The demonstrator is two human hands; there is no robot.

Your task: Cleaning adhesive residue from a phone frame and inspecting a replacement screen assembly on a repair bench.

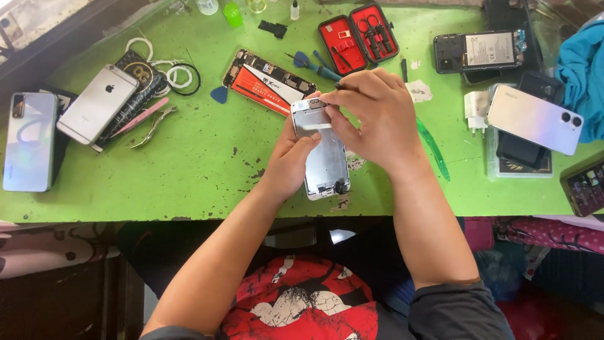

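Observation:
A silver phone screen assembly (324, 157) lies back side up near the front edge of the green table (189, 176). My left hand (290, 160) grips its left side, thumb across the metal plate. My right hand (377, 113) hovers over its top end, fingers pinched on a thin dark tool (341, 86) whose tip sits at the upper edge of the assembly. An opened phone body with a red-and-white battery (267, 82) rests just behind my hands.
On the left lie two phones (28, 141) (97, 104), pink tweezers (139, 118) and pliers (154, 126). A red tool case (358, 38) stands open at the back. On the right are an opened phone (481, 51), a white charger (475, 110) and a pale phone (535, 118).

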